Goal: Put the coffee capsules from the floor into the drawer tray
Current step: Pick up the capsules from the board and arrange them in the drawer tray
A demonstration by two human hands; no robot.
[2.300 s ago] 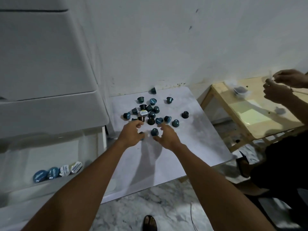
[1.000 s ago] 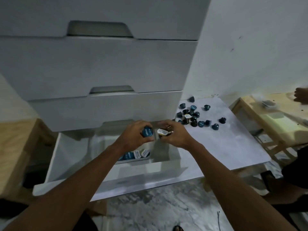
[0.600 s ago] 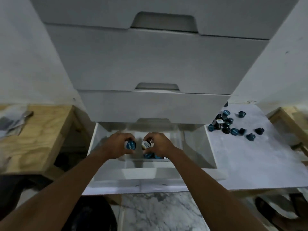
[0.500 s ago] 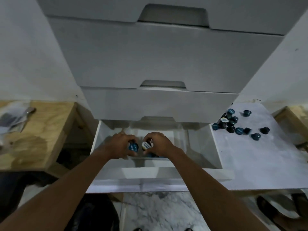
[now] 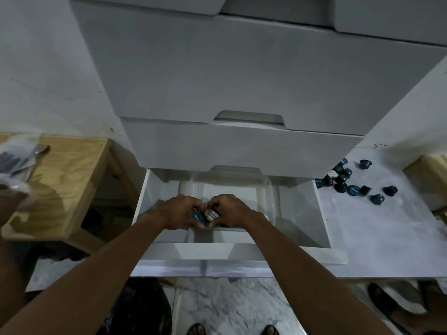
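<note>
Left hand and right hand grip capsules over the tray.

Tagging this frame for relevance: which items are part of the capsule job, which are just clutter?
Job:
left hand with blue capsule
right hand with white-lid capsule
drawer
tray
loose capsules

Clutter:
wooden stool
plastic bag
sandals

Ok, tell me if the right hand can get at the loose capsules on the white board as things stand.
Probably not yet: the right hand is down in the open drawer, its grip shut on a white-topped capsule. The loose capsules lie uncovered beyond the drawer's right wall.
</note>
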